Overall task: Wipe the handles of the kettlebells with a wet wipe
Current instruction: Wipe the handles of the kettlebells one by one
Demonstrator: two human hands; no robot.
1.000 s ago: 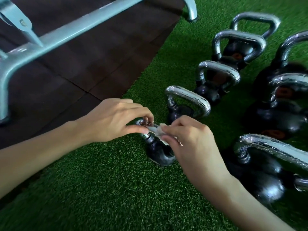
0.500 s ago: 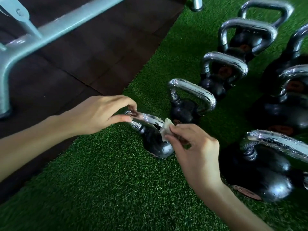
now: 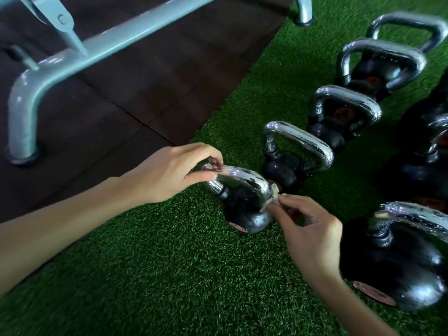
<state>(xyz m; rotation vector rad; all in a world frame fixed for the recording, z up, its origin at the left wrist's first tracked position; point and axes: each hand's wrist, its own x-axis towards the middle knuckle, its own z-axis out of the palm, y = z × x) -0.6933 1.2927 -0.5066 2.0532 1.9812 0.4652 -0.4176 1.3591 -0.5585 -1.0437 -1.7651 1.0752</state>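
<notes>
Two hands out there: left hand (image 3: 164, 175), right hand (image 3: 312, 236). One wet wipe (image 3: 272, 197). Left row, five: first kettlebell (image 3: 244, 214), second kettlebell (image 3: 283, 168), third kettlebell (image 3: 322, 130), fourth kettlebell (image 3: 378, 69), fifth kettlebell (image 3: 412, 21). Right row, two for sure: big kettlebell (image 3: 397, 267), dark kettlebell (image 3: 426, 166) behind it; the edge cuts off any others. One grey frame (image 3: 97, 52).

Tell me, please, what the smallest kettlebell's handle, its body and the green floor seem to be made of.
The handle looks like chromed, polished metal: mirror-bright reflections. The body seems cast metal with a glossy black coating, given soft highlights. The green floor is probably synthetic turf: short, dense fibres.
</notes>
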